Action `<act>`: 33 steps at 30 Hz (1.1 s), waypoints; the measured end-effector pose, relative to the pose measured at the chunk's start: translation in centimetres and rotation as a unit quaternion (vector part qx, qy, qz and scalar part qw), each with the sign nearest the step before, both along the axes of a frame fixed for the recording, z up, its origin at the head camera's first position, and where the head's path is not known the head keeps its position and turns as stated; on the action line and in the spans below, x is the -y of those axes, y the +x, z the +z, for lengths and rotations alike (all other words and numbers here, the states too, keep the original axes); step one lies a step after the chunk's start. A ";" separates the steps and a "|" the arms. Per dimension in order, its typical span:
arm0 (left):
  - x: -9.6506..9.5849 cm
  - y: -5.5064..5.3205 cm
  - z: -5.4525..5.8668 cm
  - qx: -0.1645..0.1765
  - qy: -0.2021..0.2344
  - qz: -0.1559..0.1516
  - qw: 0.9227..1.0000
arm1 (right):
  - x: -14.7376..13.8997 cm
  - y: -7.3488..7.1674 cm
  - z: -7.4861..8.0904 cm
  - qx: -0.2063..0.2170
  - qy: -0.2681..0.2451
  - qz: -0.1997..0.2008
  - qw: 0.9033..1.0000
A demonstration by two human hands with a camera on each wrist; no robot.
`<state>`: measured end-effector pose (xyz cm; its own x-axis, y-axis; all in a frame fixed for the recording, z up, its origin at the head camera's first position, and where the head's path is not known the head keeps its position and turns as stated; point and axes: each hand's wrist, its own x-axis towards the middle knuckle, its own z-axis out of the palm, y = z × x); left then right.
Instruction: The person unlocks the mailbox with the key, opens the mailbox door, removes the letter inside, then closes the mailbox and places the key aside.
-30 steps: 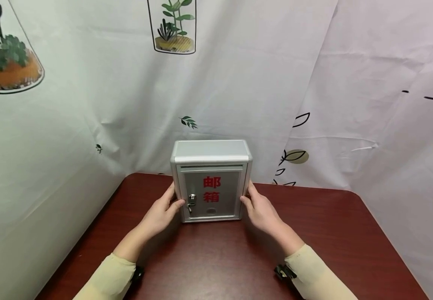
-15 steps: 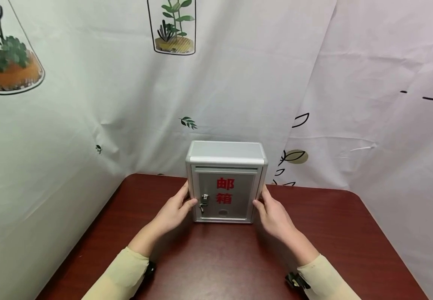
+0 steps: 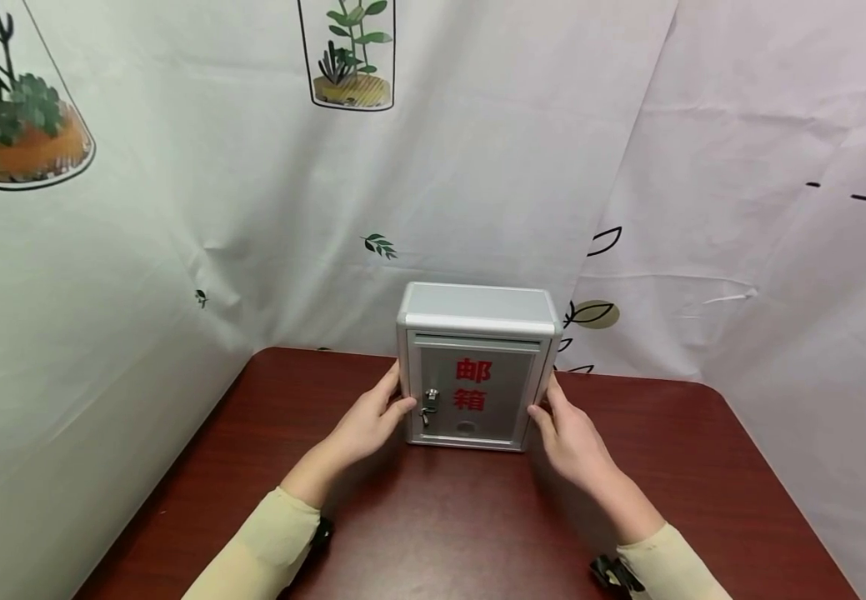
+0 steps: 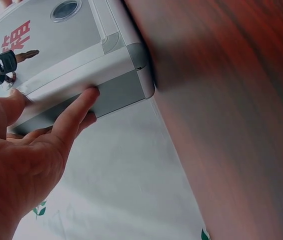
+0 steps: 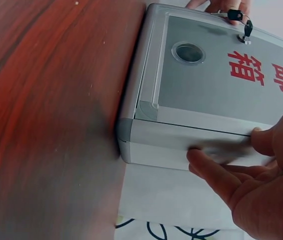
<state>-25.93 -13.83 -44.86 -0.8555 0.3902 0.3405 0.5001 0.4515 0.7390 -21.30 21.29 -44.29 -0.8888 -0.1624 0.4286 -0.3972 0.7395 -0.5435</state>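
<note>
A silver metal mailbox (image 3: 503, 400) with red characters on its front door stands upright at the back of the table, its base on or very close to the tabletop. My left hand (image 3: 365, 425) grips its left side, thumb at the front edge and fingers along the side panel. Opposite it, my right hand (image 3: 578, 442) holds the right side in the same way. Keys (image 3: 426, 415) hang from the lock on the door's left; the left wrist view shows a black key head (image 4: 5, 65) close to my thumb. The mailbox's back is hidden.
The dark red wooden table (image 3: 665, 467) has rounded far corners. Directly behind it hangs a white cloth (image 3: 478, 167) printed with plants and leaves, which also runs along the left and right sides.
Both hands have moved the mailbox to the right along the back of the table, keeping their hold on its sides. It now faces slightly more to the left.
</note>
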 end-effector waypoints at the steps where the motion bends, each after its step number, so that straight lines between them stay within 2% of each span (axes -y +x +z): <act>1: -0.1 0.0 0.0 -0.001 0.001 -0.002 1.000 | -0.1 0.0 0.0 0.001 0.000 -0.001 1.000; 14: -0.7 0.0 0.0 0.002 -0.016 0.004 1.000 | -0.8 0.1 -0.3 0.004 0.010 -0.009 1.000; 21: -0.9 0.1 0.1 0.008 -0.032 0.020 0.999 | -0.9 0.0 -0.2 -0.022 0.029 -0.006 0.999; 33: -1.1 0.1 -0.1 0.016 -0.030 0.016 0.999 | -1.0 -0.1 -0.7 -0.031 0.041 -0.017 0.999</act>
